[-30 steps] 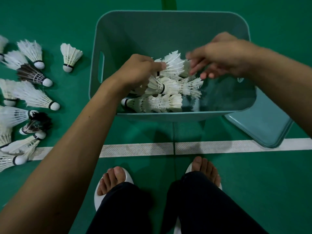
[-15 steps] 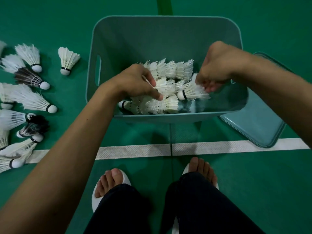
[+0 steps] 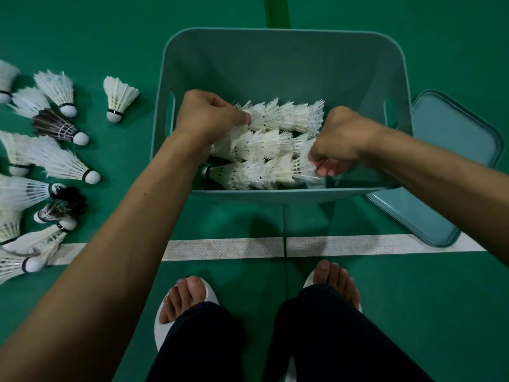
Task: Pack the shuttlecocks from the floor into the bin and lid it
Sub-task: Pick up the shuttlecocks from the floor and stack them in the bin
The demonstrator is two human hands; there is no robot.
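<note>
Between the left hand (image 3: 209,117) and right hand (image 3: 338,142), the shuttlecocks (image 3: 270,144) are frayed feather. The bin (image 3: 275,64) around them is smooth matt plastic. Right of the right hand, the lid (image 3: 451,161) is smooth plastic with a faint sheen. The line (image 3: 220,248) nearer than both hands looks dimpled.

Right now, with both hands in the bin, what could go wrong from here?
1. The left hand and right hand grip the stacked shuttlecocks in the bin by their feathers; squeezing could bend or snap them.
2. Many loose shuttlecocks lie on the floor to the left; a sidestep by the left foot might crush one, or some may get missed.
</note>
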